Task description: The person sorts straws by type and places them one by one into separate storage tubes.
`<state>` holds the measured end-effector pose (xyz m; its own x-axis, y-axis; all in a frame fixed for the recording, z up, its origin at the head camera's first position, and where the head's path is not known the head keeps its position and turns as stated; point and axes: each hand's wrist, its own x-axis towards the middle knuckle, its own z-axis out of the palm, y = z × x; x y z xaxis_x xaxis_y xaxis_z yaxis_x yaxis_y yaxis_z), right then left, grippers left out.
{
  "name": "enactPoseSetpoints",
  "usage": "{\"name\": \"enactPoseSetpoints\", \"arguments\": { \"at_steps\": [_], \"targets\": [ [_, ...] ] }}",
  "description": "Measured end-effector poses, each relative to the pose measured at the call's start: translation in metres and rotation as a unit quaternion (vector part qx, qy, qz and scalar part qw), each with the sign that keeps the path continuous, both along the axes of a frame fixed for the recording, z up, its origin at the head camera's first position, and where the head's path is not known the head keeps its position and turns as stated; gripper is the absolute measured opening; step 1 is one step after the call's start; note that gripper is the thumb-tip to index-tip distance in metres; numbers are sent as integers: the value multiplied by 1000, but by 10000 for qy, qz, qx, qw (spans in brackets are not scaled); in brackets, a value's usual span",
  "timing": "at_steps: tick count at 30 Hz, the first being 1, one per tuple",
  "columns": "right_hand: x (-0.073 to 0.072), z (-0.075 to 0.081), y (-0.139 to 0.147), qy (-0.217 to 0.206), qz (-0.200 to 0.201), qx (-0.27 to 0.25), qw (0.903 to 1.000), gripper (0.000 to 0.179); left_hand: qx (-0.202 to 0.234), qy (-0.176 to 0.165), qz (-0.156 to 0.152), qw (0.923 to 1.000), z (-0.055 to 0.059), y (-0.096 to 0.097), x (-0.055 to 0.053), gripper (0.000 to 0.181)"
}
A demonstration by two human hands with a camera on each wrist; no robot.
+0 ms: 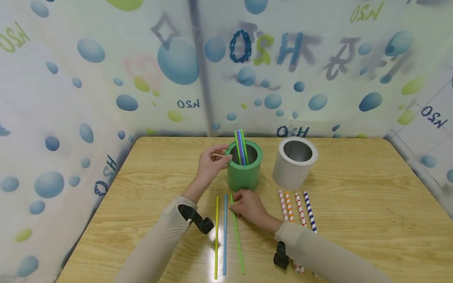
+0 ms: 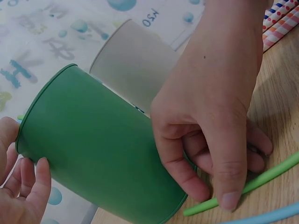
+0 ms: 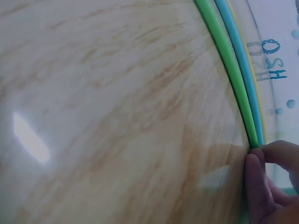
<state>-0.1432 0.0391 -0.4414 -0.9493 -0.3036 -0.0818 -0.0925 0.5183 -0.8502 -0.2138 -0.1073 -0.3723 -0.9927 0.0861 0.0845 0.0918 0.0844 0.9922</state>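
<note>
A green can (image 1: 243, 177) stands upright on the table with several plain straws (image 1: 242, 147) in green, blue and purple leaning inside it. My left hand (image 1: 210, 165) holds this can by its left side, thumb at the rim, fingertips against the wall in the left wrist view. Just in front of the can, my right hand (image 1: 250, 206) pinches the far end of a green straw (image 1: 238, 243) between thumb and fingers. Beside that straw lie a blue straw (image 1: 225, 236) and a yellow straw (image 1: 216, 239), roughly parallel. The right wrist view shows the pinch on the green straw (image 3: 233, 79) close up.
Right of the green can stands a white can (image 1: 291, 173), its opening facing up. Several patterned straws (image 1: 310, 212) lie in front of it, partly covered by my right sleeve (image 1: 311, 243). A printed curtain (image 1: 226, 90) hangs behind the wooden table (image 1: 371, 204).
</note>
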Motion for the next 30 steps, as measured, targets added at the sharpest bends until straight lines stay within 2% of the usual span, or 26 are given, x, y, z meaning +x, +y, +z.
{"name": "enactPoseSetpoints", "arguments": {
  "at_steps": [5, 16, 20, 30],
  "targets": [
    [1, 2, -1, -44, 44, 142, 9999, 24, -41, 89, 76, 9999, -3, -1, 0, 31],
    [-2, 3, -5, 511, 94, 800, 9954, 21, -28, 13, 54, 10000, -1, -1, 0, 33],
    [-2, 1, -6, 601, 116, 866, 9944, 20, -26, 28, 16, 10000, -1, -2, 1, 34],
    [-4, 0, -5, 519, 146, 796, 9954, 21, -65, 71, 47, 9999, -2, 0, 0, 32]
  ]
}}
